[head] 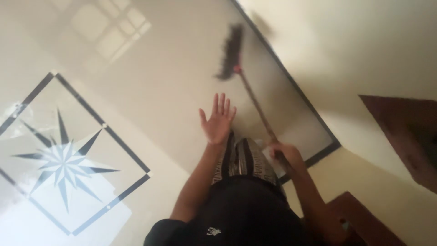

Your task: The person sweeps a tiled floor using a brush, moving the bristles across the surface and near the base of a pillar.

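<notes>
Red-necked broom (232,52) is held by its handle in the closed right hand (284,156), while the left hand (217,120) beside it is spread wide.

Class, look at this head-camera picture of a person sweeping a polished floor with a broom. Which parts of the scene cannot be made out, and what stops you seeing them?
- Broom head, head view: smeared by motion blur, so its bristles and shape are unclear.
- Right hand: its fingers around the broom handle are blurred; the grip is indistinct.
- Feet: hidden behind the person's own body and striped shorts.
- Brown wooden piece: cut off by the right edge.

The left hand is plain: open, fingers spread.
</notes>
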